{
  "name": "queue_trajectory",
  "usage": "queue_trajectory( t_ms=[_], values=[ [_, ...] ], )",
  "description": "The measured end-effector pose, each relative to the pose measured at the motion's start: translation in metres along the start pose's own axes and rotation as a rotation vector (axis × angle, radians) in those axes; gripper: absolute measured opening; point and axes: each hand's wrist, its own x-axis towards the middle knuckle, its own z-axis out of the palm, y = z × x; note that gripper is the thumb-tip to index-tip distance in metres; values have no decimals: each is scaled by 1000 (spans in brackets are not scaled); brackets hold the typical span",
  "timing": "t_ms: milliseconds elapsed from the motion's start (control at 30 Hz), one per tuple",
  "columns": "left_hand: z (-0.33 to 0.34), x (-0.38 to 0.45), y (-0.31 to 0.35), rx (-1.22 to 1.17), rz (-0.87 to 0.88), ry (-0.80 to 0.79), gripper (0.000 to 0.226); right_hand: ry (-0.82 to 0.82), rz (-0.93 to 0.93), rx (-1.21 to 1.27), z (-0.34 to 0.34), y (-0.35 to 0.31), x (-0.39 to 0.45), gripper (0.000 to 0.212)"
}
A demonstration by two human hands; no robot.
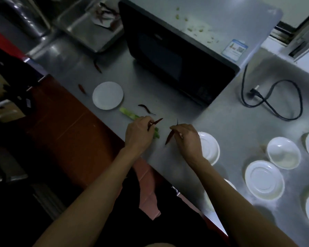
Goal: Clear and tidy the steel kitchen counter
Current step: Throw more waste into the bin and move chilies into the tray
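1. Left hand (138, 134), fingers curled, pinches a dark red dried chilli (156, 121) above a pale green vegetable stalk (128, 113) lying on the grey steel surface (221, 125).
2. Right hand (187, 139) pinches a second dried red chilli (169, 137), its tip pointing down toward the surface.
3. A third loose chilli (145, 108) lies beside a small round white plate (107, 95).
4. A black microwave oven (177, 59) stands behind; further white dishes (265, 180) lie at right.
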Motion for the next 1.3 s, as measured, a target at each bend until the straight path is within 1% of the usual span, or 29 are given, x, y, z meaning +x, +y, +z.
queue_trajectory(
  t_ms=[200, 333, 400, 500, 700, 833, 967, 1067, 1200, 1300],
  values=[
    [-52, 9, -81, -57, -82, 37, 14, -22, -59, -21, 52, -70, 32, 25],
    [-98, 17, -137, -99, -147, 84, 12, -45, -113, -45, 87, -129, 52, 32],
    [-120, 21, -165, -105, -140, 105, 12, -60, -132, -62, 107, -155, 64, 34],
    [-152, 28, -199, -78, -117, 133, 6, -55, -168, -76, 132, -192, 83, 30],
    [-201, 42, -247, -30, -150, 173, 12, -51, -234, -98, 163, -257, 121, 26],
    [-214, 66, -259, -22, -154, 180, 12, -32, -263, -81, 174, -274, 151, 26],
    [-224, 102, -262, -19, -130, 191, 13, -3, -277, -68, 187, -275, 189, 25],
    [-231, 140, -263, -1, -114, 168, 13, 23, -279, -28, 192, -274, 224, 26],
    [-242, 197, -262, 30, -101, 109, 14, 54, -229, 19, 190, -273, 272, 25],
    [-247, 235, -255, 56, -73, 107, 13, 100, -211, 28, 184, -269, 305, 23]
  ],
)
